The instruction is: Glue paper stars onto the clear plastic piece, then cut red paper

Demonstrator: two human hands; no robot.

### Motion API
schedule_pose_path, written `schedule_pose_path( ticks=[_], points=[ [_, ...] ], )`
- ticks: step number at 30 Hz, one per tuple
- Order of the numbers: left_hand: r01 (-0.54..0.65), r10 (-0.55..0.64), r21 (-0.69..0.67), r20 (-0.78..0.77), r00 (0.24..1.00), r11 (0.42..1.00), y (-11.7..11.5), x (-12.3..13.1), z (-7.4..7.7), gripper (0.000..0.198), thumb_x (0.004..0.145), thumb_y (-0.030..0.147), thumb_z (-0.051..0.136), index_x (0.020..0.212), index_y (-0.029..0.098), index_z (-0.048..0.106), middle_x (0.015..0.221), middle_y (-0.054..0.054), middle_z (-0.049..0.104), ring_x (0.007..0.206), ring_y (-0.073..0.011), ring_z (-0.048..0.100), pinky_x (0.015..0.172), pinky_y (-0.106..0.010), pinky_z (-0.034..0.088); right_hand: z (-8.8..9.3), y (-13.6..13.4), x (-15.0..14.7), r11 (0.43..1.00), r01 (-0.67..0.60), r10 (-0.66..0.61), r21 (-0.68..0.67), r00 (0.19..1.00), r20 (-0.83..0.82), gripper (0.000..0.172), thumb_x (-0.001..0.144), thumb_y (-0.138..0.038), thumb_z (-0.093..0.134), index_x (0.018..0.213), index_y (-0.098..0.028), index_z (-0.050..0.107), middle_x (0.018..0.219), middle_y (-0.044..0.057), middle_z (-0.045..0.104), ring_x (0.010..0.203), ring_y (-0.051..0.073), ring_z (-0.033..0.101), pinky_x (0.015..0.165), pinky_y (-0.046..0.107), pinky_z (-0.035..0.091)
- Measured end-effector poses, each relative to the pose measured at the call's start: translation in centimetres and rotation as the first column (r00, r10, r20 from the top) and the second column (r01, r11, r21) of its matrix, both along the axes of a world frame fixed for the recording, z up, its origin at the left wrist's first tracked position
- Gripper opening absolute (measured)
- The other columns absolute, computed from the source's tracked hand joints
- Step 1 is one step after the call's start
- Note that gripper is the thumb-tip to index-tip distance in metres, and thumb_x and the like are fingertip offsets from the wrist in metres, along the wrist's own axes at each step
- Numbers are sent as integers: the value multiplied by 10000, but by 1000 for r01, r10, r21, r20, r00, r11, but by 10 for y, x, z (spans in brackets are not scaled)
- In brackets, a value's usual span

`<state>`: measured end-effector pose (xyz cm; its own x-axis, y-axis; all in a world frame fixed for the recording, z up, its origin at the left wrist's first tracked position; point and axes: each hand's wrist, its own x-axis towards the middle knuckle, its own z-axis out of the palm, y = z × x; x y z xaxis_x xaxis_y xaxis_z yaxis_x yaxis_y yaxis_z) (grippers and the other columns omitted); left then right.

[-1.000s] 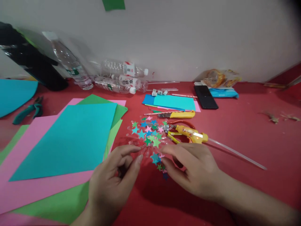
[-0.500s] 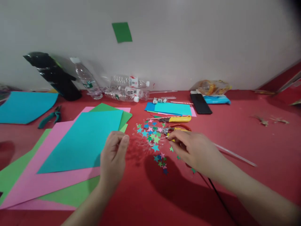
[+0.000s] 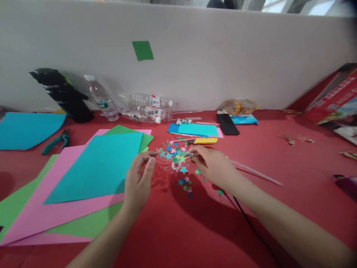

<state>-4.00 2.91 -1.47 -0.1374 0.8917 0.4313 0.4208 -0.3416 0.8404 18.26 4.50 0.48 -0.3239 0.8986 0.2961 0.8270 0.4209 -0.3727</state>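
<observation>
My left hand (image 3: pixel 139 180) hovers beside the right edge of a blue paper sheet (image 3: pixel 103 163), index finger stretched out and a gap to the thumb, holding nothing. My right hand (image 3: pixel 216 167) reaches to the right side of a pile of small paper stars (image 3: pixel 174 152) in blue, pink and green. Its fingertips are at the edge of the pile, thumb and index apart, with no held thing showing. Clear plastic (image 3: pixel 176 165) glints among the stars. A metal tool tip (image 3: pixel 189 154) shows by the right fingertips; the rest is behind the hand. Loose stars (image 3: pixel 185 183) lie nearer me.
A yellow utility knife (image 3: pixel 205 140) and paper strips (image 3: pixel 198 130) lie behind the stars. Clear bottles (image 3: pixel 147 113), a black spray-style bottle (image 3: pixel 67 96) and a phone (image 3: pixel 228 124) line the wall. Pliers (image 3: pixel 57 142) lie left; a clear straw (image 3: pixel 256 172) and a black cable (image 3: pixel 251 223) lie right.
My view has tipped upward, showing the top of the wall. The right hand has moved left to the edge of the star pile; the left index finger has stretched out toward it.
</observation>
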Motion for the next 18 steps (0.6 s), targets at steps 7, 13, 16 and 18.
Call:
schedule_pose_path(
  ticks=[7, 13, 16, 18],
  points=[
    [91, -57, 206, -169, 984, 974, -19, -8, -6, 20, 875, 225, 566, 864, 230, 582, 806, 9, 629, 717, -147, 598, 673, -281, 469, 13, -13, 10, 999, -53, 55, -12, 967, 248, 120, 898, -224, 501, 883, -189, 614, 754, 28, 710, 674, 175, 641, 543, 264, 280],
    [558, -555, -237, -655, 513, 795, -31, 12, -22, 189, 936, 273, 471, 957, 216, 650, 771, -20, 705, 677, -179, 642, 636, -299, 416, -12, -22, -5, 975, -197, 223, -106, 880, 420, 149, 899, -230, 565, 788, -167, 640, 731, 59, 732, 624, 187, 648, 507, 290, 201],
    [487, -563, -313, -621, 545, 816, -26, 21, -23, 241, 944, 275, 429, 910, 204, 656, 762, -31, 703, 667, -184, 628, 628, -294, 383, -35, -22, -11, 975, -208, 219, -74, 877, 427, 151, 926, -240, 534, 855, -154, 636, 737, 74, 728, 639, 204, 657, 506, 296, 205],
    [443, -576, -369, -508, 640, 817, -23, 23, -22, 240, 931, 264, 437, 828, 199, 644, 722, -16, 668, 645, -161, 588, 617, -274, 352, -48, -22, -12, 973, -226, 226, -51, 876, 426, 117, 913, -216, 547, 842, -160, 621, 725, 64, 719, 632, 201, 653, 503, 297, 206]
  ],
)
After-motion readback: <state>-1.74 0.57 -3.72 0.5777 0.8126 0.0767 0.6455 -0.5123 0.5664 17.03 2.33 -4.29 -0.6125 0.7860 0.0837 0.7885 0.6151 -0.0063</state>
